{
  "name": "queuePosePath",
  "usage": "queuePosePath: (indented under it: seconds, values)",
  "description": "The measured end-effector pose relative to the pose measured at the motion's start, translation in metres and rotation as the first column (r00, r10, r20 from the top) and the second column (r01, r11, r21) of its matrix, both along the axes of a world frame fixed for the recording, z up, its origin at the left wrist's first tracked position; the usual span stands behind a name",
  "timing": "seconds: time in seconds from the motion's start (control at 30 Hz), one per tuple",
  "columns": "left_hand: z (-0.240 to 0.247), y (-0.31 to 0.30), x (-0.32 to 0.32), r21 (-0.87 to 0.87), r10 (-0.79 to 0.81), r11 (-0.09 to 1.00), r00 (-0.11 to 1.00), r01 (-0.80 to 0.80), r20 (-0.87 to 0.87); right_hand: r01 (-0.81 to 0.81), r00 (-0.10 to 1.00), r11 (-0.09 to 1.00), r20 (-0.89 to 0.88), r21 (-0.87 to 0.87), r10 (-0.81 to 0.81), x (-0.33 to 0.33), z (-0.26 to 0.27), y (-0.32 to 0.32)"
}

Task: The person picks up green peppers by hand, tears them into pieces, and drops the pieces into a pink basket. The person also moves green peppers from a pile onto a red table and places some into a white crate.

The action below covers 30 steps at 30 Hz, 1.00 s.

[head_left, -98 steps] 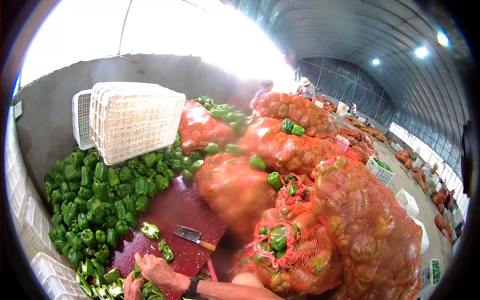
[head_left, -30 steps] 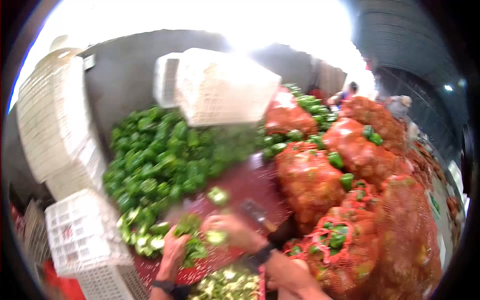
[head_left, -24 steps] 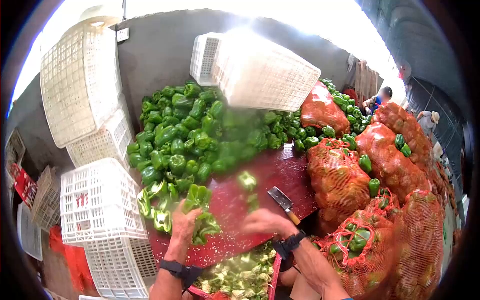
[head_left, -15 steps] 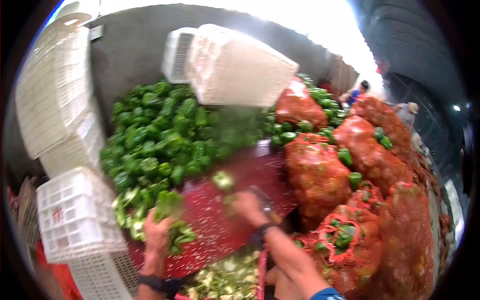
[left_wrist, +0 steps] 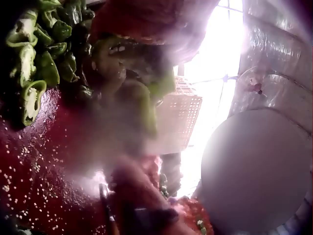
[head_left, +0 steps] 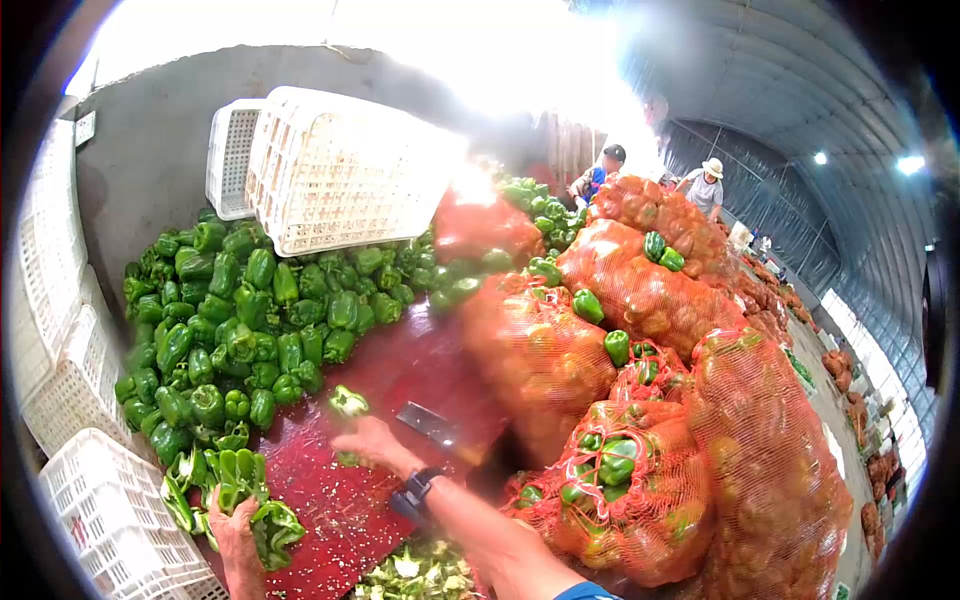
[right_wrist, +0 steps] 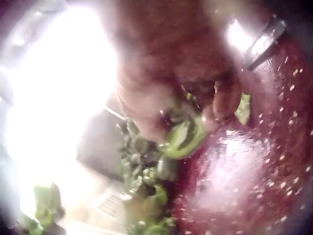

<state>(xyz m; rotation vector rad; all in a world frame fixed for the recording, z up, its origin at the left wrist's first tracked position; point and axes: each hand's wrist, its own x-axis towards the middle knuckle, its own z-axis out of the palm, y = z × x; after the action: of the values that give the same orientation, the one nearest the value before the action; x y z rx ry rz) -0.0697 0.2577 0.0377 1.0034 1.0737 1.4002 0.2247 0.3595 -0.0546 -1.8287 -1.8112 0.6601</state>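
In the head view my left hand (head_left: 235,545) grips cut green bell pepper pieces (head_left: 275,532) at the left near side of the dark red board (head_left: 310,490). The left wrist view shows that hand's work only as a blur. My right hand (head_left: 370,443) reaches low over the board. In the right wrist view its curled fingers and thumb pinch a hollow green bell pepper piece (right_wrist: 183,142). Just past the fingertips lies a cut pepper half (head_left: 348,401) with its pale inside showing. A cleaver (head_left: 428,424) lies flat to the right of that hand, its handle blurred.
Whole green peppers (head_left: 240,340) are heaped behind the board. Red mesh sacks (head_left: 610,480) crowd the right side. White crates (head_left: 335,170) stand on the heap, and others (head_left: 110,520) line the left. Pepper scraps (head_left: 415,572) fill a container below. Two people are farther back.
The two hands, earlier together over a pepper, have moved apart. The right hand has gone over the board to the piece beside the cleaver; the left keeps its pieces. The head view has swung about.
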Motion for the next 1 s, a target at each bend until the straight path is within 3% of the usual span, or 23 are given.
queuePosePath:
  seconds: [0.1, 0.13, 0.17, 0.2, 0.23, 0.27, 0.33, 0.37, 0.47, 0.57, 0.63, 0.67, 0.7, 0.73, 0.8, 0.87, 0.93, 1.0]
  values:
    - [0.006, -0.009, -0.003, 0.01, 0.07, 0.997, 0.996, -0.071, 0.055, -0.072, 0.996, 0.997, -0.051, -0.035, 0.07, -0.009, 0.035, -0.014]
    - [0.014, -0.015, -0.004, 0.022, 0.132, 0.991, 0.989, -0.134, 0.068, -0.057, 0.99, 0.998, 0.13, 0.04, 0.051, -0.016, 0.039, -0.029]
    - [0.022, -0.024, -0.007, 0.029, 0.19, 0.981, 0.978, -0.193, 0.081, -0.007, 1.0, 0.998, -0.009, 0.068, 0.008, -0.023, 0.044, -0.04]
    - [0.031, -0.034, -0.018, -0.024, 0.215, 0.977, 0.965, -0.214, 0.153, -0.067, 0.962, 0.996, -0.26, 0.067, 0.082, -0.03, 0.061, -0.052]
    - [0.021, -0.038, -0.044, 0.024, 0.181, 0.982, 0.961, -0.19, 0.212, -0.13, 0.858, 0.988, -0.49, 0.088, 0.156, -0.033, 0.078, -0.06]
    - [0.012, -0.043, -0.07, 0.071, 0.141, 0.984, 0.953, -0.165, 0.269, -0.174, 0.896, 0.978, -0.392, 0.115, 0.206, -0.037, 0.085, -0.061]
    - [0.045, -0.094, -0.097, 0.053, 0.184, 0.976, 0.934, -0.21, 0.307, -0.194, 0.891, 0.963, -0.377, 0.186, 0.252, -0.04, 0.115, -0.086]
    - [0.054, -0.127, -0.116, 0.038, 0.275, 0.955, 0.923, -0.296, 0.269, -0.208, 0.891, 0.957, -0.364, 0.202, 0.27, -0.036, 0.13, -0.099]
    - [0.076, -0.241, -0.125, 0.046, 0.609, 0.787, 0.786, -0.616, 0.104, -0.267, 0.86, 0.945, -0.397, 0.188, 0.322, -0.044, 0.162, -0.133]
    - [0.093, -0.357, -0.125, 0.047, 0.834, 0.55, 0.545, -0.834, -0.087, -0.292, 0.813, 0.946, -0.484, 0.144, 0.325, -0.049, 0.177, -0.152]
    - [0.079, -0.426, -0.132, 0.001, 0.903, 0.408, 0.403, -0.913, -0.151, -0.349, 0.772, 0.935, -0.547, 0.06, 0.324, -0.044, 0.173, -0.162]
    - [0.06, -0.46, -0.144, -0.041, 0.893, 0.447, 0.449, -0.893, -0.038, -0.419, 0.731, 0.908, -0.595, -0.005, 0.334, -0.037, 0.168, -0.161]
    - [0.015, -0.517, -0.165, -0.109, 0.925, 0.341, 0.354, -0.934, -0.139, -0.484, 0.692, 0.872, -0.64, -0.069, 0.333, -0.031, 0.163, -0.159]
    - [0.011, -0.547, -0.163, -0.17, 0.927, 0.287, 0.318, -0.943, -0.199, -0.497, 0.734, 0.852, -0.604, -0.165, 0.311, -0.025, 0.165, -0.161]
    - [-0.003, -0.593, -0.159, -0.278, 0.915, 0.188, 0.271, -0.942, -0.299, -0.414, 0.77, 0.899, -0.582, -0.143, 0.262, -0.013, 0.139, -0.158]
    - [-0.055, -0.648, -0.155, -0.387, 0.892, 0.128, 0.277, -0.913, -0.358, -0.394, 0.766, 0.916, -0.577, -0.076, 0.282, -0.022, 0.133, -0.167]
    - [-0.08, -0.659, -0.146, -0.44, 0.889, 0.116, 0.291, -0.89, -0.353, -0.38, 0.773, 0.925, -0.543, 0.017, 0.328, -0.036, 0.141, -0.18]
    - [-0.102, -0.649, -0.134, -0.485, 0.916, 0.158, 0.311, -0.86, -0.253, -0.426, 0.713, 0.902, -0.638, -0.067, 0.29, -0.056, 0.154, -0.187]
